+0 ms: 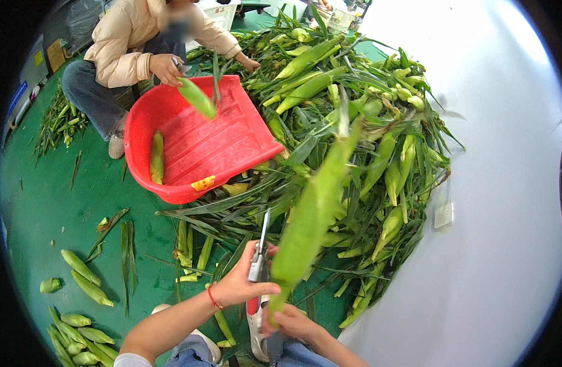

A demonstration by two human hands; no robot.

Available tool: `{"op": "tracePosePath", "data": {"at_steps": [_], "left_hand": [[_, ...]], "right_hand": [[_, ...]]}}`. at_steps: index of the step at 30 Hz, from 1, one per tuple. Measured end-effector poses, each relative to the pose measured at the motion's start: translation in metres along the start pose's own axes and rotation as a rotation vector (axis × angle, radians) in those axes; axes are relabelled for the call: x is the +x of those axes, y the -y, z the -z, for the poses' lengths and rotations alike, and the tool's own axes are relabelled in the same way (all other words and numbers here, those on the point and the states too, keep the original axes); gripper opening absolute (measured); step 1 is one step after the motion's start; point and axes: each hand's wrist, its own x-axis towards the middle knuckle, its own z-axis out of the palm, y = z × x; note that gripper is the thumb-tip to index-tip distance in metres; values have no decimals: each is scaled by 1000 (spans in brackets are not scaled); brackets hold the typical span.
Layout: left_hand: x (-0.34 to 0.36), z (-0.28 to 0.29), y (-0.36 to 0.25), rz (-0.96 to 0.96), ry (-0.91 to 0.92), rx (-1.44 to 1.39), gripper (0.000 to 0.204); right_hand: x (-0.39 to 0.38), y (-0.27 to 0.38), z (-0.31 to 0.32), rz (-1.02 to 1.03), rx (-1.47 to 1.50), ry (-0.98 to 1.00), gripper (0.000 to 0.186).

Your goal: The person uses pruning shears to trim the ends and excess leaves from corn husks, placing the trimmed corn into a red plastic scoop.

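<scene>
A large green ear of corn in its husk (308, 223) stands tilted in front of me, blurred at its upper tip. My right hand (291, 324) grips it round its lower end. My left hand (245, 282), with a red string bracelet at the wrist, is closed on metal pruning shears (257, 263). Their blades point up, beside the ear's left side, and part of a red handle shows below. The left thumb reaches toward the corn; whether it touches the husk I cannot tell.
A heap of corn with leaves (379, 128) lies ahead against the pale wall (495, 153). Left of it stands a red scoop-shaped basket (158, 192) holding an ear. Behind it, another person (125, 46) holds corn. Trimmed ears (79, 333) lie on the green floor, lower left.
</scene>
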Motion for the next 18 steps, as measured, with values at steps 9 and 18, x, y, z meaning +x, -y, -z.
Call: {"op": "tracePosePath", "data": {"at_steps": [9, 18], "left_hand": [[2, 25, -28, 275, 172, 639, 67], [-94, 8, 31, 907, -74, -516, 72]], "right_hand": [[47, 54, 8, 400, 142, -484, 68], [35, 37, 18, 675, 310, -1095, 41]]}}
